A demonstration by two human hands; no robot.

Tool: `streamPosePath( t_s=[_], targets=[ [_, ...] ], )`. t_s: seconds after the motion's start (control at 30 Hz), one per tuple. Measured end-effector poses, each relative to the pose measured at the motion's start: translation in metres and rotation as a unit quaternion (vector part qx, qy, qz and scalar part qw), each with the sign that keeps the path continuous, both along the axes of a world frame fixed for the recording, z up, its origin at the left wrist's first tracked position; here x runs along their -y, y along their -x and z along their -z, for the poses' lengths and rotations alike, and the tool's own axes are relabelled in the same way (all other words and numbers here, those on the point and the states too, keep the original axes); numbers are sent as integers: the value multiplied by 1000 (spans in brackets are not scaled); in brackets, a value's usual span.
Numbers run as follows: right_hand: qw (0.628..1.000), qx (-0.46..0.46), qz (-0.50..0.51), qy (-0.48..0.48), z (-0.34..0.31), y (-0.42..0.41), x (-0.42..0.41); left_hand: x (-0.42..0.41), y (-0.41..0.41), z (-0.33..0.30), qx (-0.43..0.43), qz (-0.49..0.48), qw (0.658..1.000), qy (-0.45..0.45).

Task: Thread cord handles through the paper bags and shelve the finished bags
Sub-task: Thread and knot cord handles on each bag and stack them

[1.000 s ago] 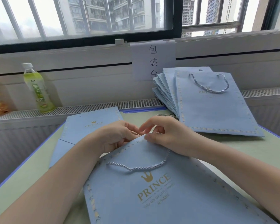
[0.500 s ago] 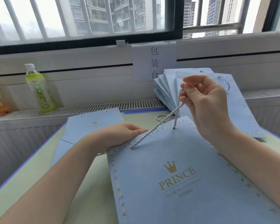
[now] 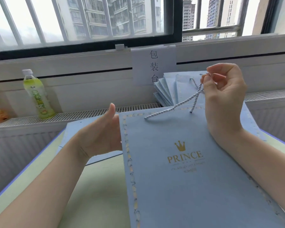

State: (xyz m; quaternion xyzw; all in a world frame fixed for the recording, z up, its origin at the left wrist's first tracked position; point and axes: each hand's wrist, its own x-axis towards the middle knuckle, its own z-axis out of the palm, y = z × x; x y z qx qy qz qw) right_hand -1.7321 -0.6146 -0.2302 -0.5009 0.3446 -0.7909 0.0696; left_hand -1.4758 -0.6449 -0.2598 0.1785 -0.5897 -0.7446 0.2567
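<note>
1. Since half a second ago the right hand (image 3: 224, 96) has lifted higher with the cord, and the left hand (image 3: 104, 134) has come off the bag's top edge, now at the bag's left edge with thumb up.
2. Pale green tabletop with blue edging (image 3: 95, 191) carries everything in front of the person.
3. Light blue flat paper bag with gold crown and "PRINCE" print (image 3: 187, 178) lies on the table in the centre, top edge away from the person, tilted a little to the left.
4. Fanned stack of light blue paper bags (image 3: 166, 89) leans behind it, near the window ledge, partly hidden by the right hand.
5. More flat light blue bags (image 3: 72, 129) lie under the left hand, on the left.
6. White paper sign with black characters (image 3: 154, 66) hangs on the wall under the window.
7. Right hand is raised above the bag's top edge, thumb and forefinger pinching the cord, other fingers curled.
8. Left hand fingers mostly hidden behind the bag edge; cannot tell whether they grip it.
9. Green drink bottle with white cap (image 3: 37, 94) stands upright on the white vent ledge, left.
10. Twisted pale blue-white cord handle (image 3: 176, 106) runs taut from two holes near the bag's top up to the right fingers.
</note>
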Motion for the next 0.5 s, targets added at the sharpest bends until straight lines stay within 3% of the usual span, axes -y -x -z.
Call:
streamPosePath(
  t_s=[0.2,0.33,0.4,0.5],
  targets=[
    [1000,-12,-16,-17,1,-1,0,4,17,5,23,-226,971,80],
    [993,-46,-106,-39,2,-5,-3,7,9,3,-42,-382,923,-20],
    [989,-81,-97,-71,5,-8,-3,8,3,4,-73,-423,902,-39],
    [967,-117,-121,-192,3,-12,-5,11,-1,5,-121,-477,870,-37]
  ],
)
